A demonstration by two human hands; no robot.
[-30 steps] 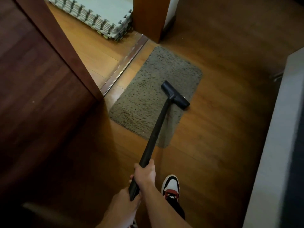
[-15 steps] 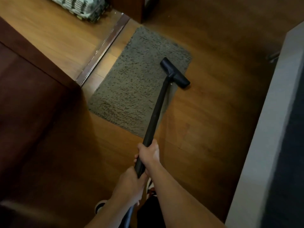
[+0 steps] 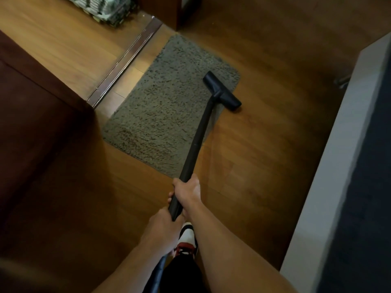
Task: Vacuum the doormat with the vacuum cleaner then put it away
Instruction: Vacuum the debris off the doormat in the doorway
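Observation:
A grey-green shaggy doormat (image 3: 167, 106) lies on the wooden floor by a door threshold. The vacuum cleaner's black wand (image 3: 196, 140) slants up from my hands to its black nozzle (image 3: 222, 92), which sits at the mat's right edge, half on the mat and half on the floor. My right hand (image 3: 188, 191) grips the wand higher up. My left hand (image 3: 163, 231) grips its lower end, where a hose (image 3: 156, 275) runs down out of view.
A dark wooden door (image 3: 38, 132) stands open on the left. A dark metal threshold strip (image 3: 124, 62) crosses the doorway, with stacked foam mats (image 3: 105, 7) beyond it. A pale wall edge (image 3: 338, 166) runs down the right. My shoe (image 3: 187, 237) is below my hands.
The nozzle has slid to the right and slightly nearer along the mat's right edge. My view has tilted and shifted, and both hands keep their grip on the wand.

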